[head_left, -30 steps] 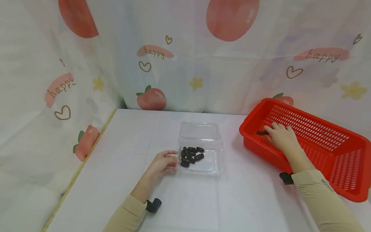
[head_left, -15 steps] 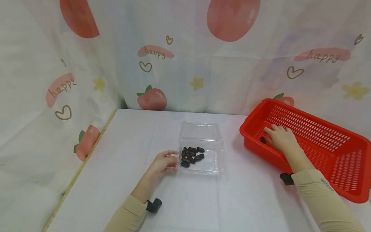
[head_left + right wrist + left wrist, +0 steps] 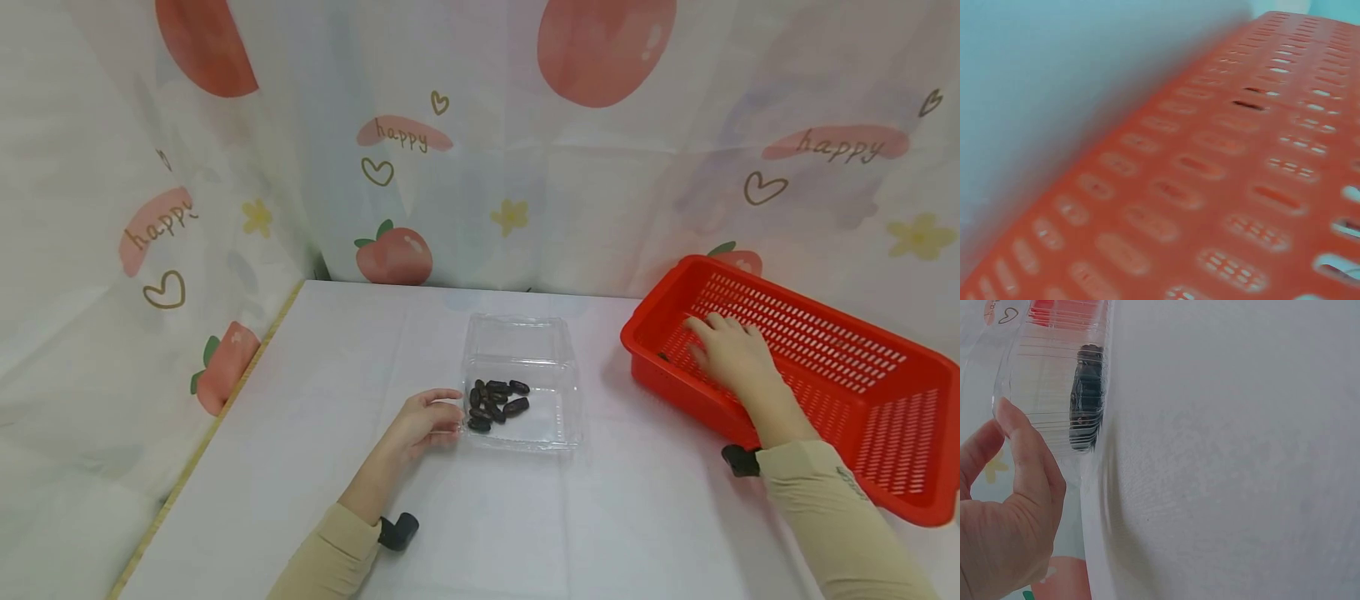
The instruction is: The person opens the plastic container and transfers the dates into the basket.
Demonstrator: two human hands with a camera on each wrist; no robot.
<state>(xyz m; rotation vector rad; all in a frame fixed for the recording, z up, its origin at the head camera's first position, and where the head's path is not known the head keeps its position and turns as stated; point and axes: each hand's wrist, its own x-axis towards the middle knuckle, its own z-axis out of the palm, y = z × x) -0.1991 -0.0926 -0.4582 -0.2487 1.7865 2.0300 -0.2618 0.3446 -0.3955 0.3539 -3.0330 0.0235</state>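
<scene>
A clear plastic clamshell box (image 3: 555, 417) lies on the table with its lid folded back. Several dark, glossy dates (image 3: 516, 407) are bunched at its left side. My left hand (image 3: 420, 423) pinches the box's left rim between thumb and finger; the left wrist view shows a date (image 3: 1087, 397) through the ribbed wall. My right hand (image 3: 731, 354) reaches into the left end of a red slotted basket (image 3: 652, 379), fingers spread and nothing seen between them. Just left of its fingers, a small dark bit (image 3: 662, 356) shows low in the basket, mostly hidden by the near wall.
The red basket stands at the right, against the patterned cloth backdrop (image 3: 465, 183). Its slotted side (image 3: 1210, 169) fills much of the right wrist view. The white-covered table (image 3: 315, 367) ends on the left at a wooden edge (image 3: 217, 425).
The date at my right fingertips went down into the basket and left them; only a small dark bit shows there now. The right fingers have spread and lifted slightly. The left hand stayed still.
</scene>
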